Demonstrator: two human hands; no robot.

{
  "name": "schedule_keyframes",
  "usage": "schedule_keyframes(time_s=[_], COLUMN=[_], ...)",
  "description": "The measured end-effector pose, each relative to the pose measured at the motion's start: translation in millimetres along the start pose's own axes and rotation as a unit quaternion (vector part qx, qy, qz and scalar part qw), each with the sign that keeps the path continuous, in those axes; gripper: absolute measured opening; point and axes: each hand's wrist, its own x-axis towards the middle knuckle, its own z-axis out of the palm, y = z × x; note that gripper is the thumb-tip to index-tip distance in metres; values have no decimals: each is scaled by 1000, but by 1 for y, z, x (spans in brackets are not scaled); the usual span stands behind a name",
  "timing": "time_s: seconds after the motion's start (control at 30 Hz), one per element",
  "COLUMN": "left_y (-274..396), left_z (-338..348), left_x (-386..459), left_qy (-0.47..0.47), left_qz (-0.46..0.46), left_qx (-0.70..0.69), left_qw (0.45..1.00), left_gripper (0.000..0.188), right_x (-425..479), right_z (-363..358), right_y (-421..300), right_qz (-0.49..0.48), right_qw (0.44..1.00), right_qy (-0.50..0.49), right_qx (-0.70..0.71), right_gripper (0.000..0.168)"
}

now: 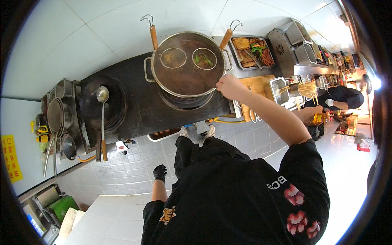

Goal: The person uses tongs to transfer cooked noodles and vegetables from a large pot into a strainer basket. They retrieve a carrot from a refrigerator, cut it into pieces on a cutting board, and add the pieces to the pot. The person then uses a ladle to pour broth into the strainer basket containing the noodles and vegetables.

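Observation:
A large metal pot (188, 82) of brown broth stands on the black stove top (137, 92). Two wire-mesh strainers with wooden handles hang inside it from the far rim. The left strainer (173, 58) holds pale food, and the right strainer (204, 59) holds noodle-like food with green pieces. My bare right hand (228, 86) is at the pot's near right rim, its fingers bent together; whether something small is pinched between them is hidden. My left hand (160, 172), in a black glove, hangs over the tiled floor with loosely curled fingers and nothing in it.
Left of the pot, a ladle (103, 122) lies across a dark wok (88, 107). To the right are a tray of cooked food (252, 52), a wooden board (260, 84) and a bundle of skewers (307, 88). Another person (343, 98) works farther right.

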Motion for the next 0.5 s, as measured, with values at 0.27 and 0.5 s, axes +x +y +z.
schedule_keyframes(time_s=[0.27, 0.5], left_y=[-25, -20], left_z=[-17, -15], left_x=[10, 6], left_qy=[1, 3], left_qz=[-31, -33], left_qx=[-23, -11], left_qw=[999, 999], left_gripper=[17, 12], right_x=[-19, -25], right_z=[-46, -105], right_y=[-10, -11], right_qz=[419, 333], right_qw=[694, 781], right_qy=[-46, 60], right_qx=[584, 525], right_gripper=[23, 27])
